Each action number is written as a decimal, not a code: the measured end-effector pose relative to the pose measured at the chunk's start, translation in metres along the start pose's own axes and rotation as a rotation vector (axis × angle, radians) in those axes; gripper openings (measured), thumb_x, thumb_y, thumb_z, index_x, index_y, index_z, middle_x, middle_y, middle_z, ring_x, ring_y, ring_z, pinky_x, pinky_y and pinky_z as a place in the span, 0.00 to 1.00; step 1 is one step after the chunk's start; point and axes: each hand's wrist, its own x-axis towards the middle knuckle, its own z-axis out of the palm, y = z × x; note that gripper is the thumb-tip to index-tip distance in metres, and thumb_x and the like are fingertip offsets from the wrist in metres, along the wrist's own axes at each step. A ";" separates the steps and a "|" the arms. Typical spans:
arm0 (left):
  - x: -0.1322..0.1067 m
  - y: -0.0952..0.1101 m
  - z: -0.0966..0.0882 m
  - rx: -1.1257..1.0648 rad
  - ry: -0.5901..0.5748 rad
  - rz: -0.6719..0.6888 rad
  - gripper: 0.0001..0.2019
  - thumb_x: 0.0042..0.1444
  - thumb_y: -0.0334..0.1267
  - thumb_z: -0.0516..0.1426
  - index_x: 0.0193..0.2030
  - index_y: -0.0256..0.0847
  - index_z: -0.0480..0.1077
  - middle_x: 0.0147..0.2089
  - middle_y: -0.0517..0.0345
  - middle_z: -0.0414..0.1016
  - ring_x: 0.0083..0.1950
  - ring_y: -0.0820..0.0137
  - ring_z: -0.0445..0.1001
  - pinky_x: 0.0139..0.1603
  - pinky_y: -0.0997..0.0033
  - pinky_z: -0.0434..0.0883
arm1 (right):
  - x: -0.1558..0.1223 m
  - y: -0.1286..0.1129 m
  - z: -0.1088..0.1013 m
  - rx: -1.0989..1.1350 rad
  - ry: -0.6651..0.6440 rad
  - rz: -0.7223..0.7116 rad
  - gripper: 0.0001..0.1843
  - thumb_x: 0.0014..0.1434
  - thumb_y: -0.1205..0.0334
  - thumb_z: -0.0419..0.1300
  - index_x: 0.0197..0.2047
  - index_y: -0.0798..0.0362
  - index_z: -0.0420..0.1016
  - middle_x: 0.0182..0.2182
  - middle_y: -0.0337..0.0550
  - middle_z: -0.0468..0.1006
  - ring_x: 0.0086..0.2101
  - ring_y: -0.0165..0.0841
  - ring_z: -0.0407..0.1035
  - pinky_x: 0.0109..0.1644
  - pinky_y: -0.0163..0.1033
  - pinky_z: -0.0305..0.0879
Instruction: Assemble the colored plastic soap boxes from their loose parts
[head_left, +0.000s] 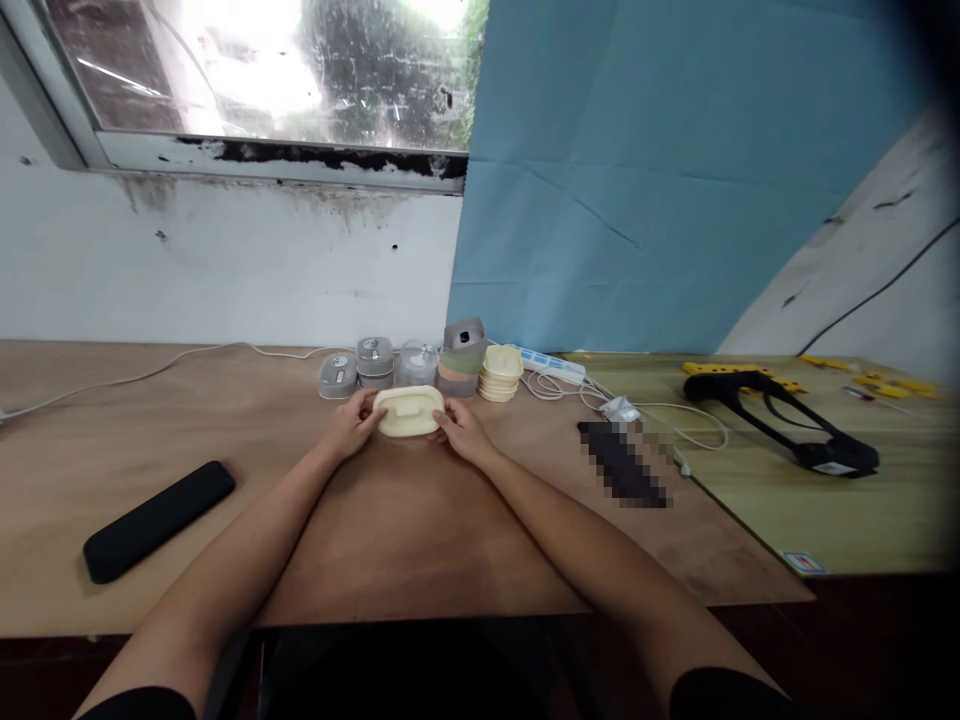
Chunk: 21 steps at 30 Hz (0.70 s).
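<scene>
A cream-coloured plastic lid, rounded at the corners and with a small raised part in its middle, is held level between both hands. My left hand pinches its left end, thumb on top. At the right end my right hand grips it the same way. Just behind stand grey lidded boxes, a clear container and a stack of grey, green and peach containers. To their right rises a stack of similar cream lids.
A black oblong case lies at the left. Along the back right are a power strip and white cables. A dark, pixelated item lies right of my hands. Farther right sits a black frame-like object on a yellowish table.
</scene>
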 end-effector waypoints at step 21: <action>0.003 -0.011 0.006 0.304 -0.303 0.110 0.21 0.62 0.50 0.46 0.48 0.44 0.76 0.53 0.50 0.71 0.53 0.60 0.71 0.56 0.60 0.67 | 0.023 -0.030 -0.026 -0.855 0.515 -0.680 0.12 0.58 0.59 0.58 0.44 0.52 0.72 0.48 0.51 0.71 0.52 0.43 0.62 0.59 0.52 0.57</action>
